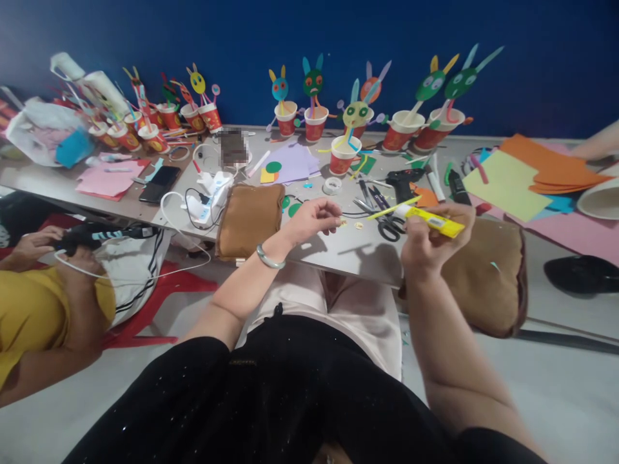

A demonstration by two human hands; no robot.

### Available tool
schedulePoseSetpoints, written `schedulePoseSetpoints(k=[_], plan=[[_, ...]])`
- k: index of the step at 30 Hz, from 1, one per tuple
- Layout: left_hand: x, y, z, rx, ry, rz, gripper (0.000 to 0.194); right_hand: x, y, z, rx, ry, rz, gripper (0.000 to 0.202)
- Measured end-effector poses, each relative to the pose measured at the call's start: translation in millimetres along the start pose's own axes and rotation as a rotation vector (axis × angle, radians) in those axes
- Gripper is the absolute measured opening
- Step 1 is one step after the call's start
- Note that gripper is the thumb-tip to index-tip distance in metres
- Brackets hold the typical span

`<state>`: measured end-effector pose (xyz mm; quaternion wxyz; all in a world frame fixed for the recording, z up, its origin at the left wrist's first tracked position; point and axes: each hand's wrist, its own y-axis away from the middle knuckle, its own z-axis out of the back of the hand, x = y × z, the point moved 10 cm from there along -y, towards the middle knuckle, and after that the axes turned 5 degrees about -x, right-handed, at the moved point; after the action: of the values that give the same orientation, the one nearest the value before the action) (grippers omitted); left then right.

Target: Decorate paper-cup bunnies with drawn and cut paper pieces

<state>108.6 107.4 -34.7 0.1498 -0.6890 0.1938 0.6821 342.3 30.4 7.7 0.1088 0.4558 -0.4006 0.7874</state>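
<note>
My left hand, with a pale bangle at its wrist, is held over the front of the table. Its thumb and forefinger pinch a tiny yellowish piece, too small to make out fully. A similar pale piece lies on the tabletop just to the right. My right hand is closed around a yellow tube with a white end, which looks like glue and points left. A thin yellow strip shows by the white end. Black-handled scissors lie beneath, between both hands.
Red paper cups with paper faces line the back. A glue gun, tape roll and purple paper lie ahead. Brown cushions flank me. At left, a person in yellow holds a black corded tool.
</note>
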Motion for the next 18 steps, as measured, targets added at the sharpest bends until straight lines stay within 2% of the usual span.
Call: schedulePoseSetpoints(k=[1,3,6,9,11,13,16,18], plan=[[3.6,4.6,-2.2,-0.001,0.046,0.019,0.034,-1.0,9.5,5.8,-0.070,-0.059,-0.028,0.034],[10.6,11.7,-7.4,0.002,0.097,0.056,0.042,-2.6,23.9,7.5,-0.121,-0.150,-0.071,0.035],[16.4,15.4,-10.7,-0.037,0.098,0.075,0.039,-3.7,33.6,-4.7,-0.027,-0.215,-0.094,0.034],[13.5,11.6,-2.5,-0.150,0.020,0.032,0.025,-3.5,34.9,-10.8,0.039,-0.220,-0.058,0.035],[5.4,6.9,5.5,-0.215,-0.129,-0.023,0.016,-4.7,33.7,-13.3,0.061,-0.211,-0.048,0.037],[-5.0,1.7,9.3,-0.222,-0.380,-0.070,0.013,-8.3,32.0,-17.4,0.082,-0.218,-0.078,0.039],[-11.7,-4.4,5.0,-0.102,-0.786,-0.056,0.015,-14.6,29.5,-25.3,0.109,-0.255,-0.154,0.043],[-16.5,-6.3,1.0,-0.034,-0.940,-0.055,0.013,-18.1,28.3,-30.8,0.125,-0.276,-0.198,0.046]])
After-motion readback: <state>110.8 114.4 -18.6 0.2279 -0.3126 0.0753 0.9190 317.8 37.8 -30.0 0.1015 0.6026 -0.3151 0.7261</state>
